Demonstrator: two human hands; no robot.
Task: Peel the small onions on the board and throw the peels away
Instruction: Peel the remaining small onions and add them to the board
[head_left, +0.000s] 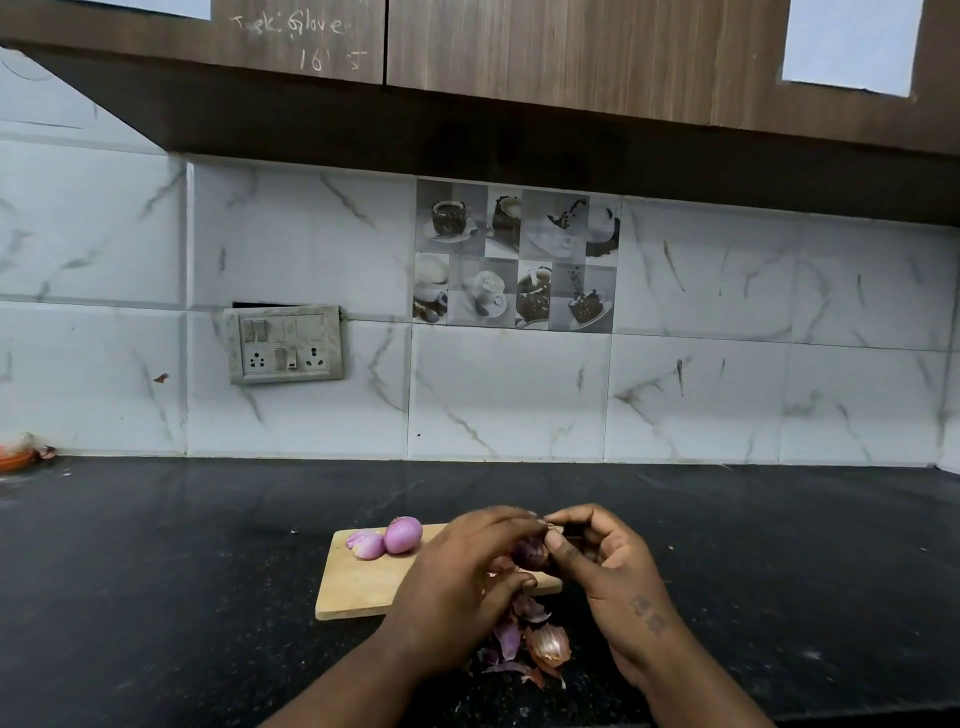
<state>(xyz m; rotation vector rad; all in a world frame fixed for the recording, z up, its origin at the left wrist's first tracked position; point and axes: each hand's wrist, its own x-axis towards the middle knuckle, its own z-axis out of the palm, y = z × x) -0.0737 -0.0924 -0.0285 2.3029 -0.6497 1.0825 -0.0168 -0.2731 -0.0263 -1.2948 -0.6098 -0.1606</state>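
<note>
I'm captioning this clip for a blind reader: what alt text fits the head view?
A person's left hand and right hand hold a dark purple small onion over a pale wooden cutting board, peeling it. Two peeled pinkish onions lie on the board's far left corner; a pile of purple-brown peels sits on the black stone counter before it.

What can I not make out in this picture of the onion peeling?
Head view: the onion, gripped by the left hand and right hand, is mostly covered; remaining peel unclear.
Head view: the right part of the cutting board is behind the hands.
Head view: the orange object is cut off by the left edge.
</note>
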